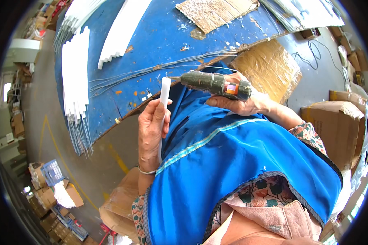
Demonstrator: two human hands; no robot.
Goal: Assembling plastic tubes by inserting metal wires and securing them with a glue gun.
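My left hand grips a slim white strip upright, its top end level with the table edge. My right hand is closed around a dark glue gun held sideways, and the gun's thin nozzle tip touches the strip's upper end. Both hands sit just in front of the blue worktable, above my blue apron. Thin grey wires lie across the table close behind the strip.
Stacks of white strips and a long white stepped piece lie on the table's left side. A torn cardboard sheet lies at the far side. Cardboard boxes stand to the right, more boxes on the floor at lower left.
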